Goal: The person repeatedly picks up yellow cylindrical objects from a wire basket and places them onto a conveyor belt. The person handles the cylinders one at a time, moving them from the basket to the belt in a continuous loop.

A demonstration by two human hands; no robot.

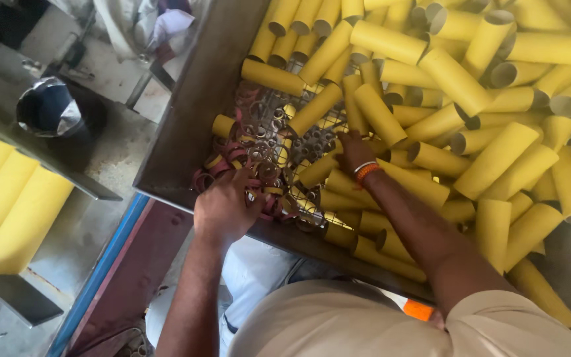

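At the far left, three long yellow tubes (pixel 8 198) lie side by side on a grey metal shelf (pixel 14 297), well apart from where I am working. Above them a dark round container with a shiny rim (pixel 47 106) sits on the dusty floor. A blue bar (pixel 100 264) runs along the edge of the dark red frame below the tray.

My left hand (pixel 223 208) reaches over the near wall of the metal tray (pixel 186 106), its back to the camera and the fingers curled down into a tangle of dark red rings (pixel 249 182) that lies on the wire mesh floor (pixel 269 119) of the tray. The fingers are closed in among the rings, though I cannot tell how many they actually grip. A few short yellow tube stubs (pixel 223 125) lie mixed in with those rings.

Just to the right, my right hand (pixel 355 152), with an orange and white band (pixel 366 172) at the wrist, presses down among the yellow cardboard tubes (pixel 457 79). Its fingertips are buried between them, so I cannot tell whether it holds one. The tubes are heaped every which way, filling the tray to the right edge, some showing their open ends.
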